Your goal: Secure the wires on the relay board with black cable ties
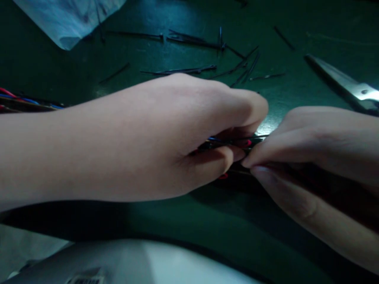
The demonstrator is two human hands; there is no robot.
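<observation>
My left hand [204, 114] is closed around a bundle of wires [213, 144], black with bits of red and blue showing between thumb and fingers. Farther left, another stretch of colored wires [26, 98] emerges from behind my left forearm. My right hand [284, 154] pinches thumb and forefinger together close beside the left fingertips. A thin black strip [260, 136], which looks like a cable tie, runs from the bundle to the right fingers. The pinch itself hides most of what is held.
Several loose black cable ties [192, 39] lie scattered on the dark green table [166, 221] beyond my hands. Scissors [343, 79] rest at the right, blades pointing left. A clear plastic bag [68, 23] is at the upper left. A pale surface with a barcode label [87, 278] shows below.
</observation>
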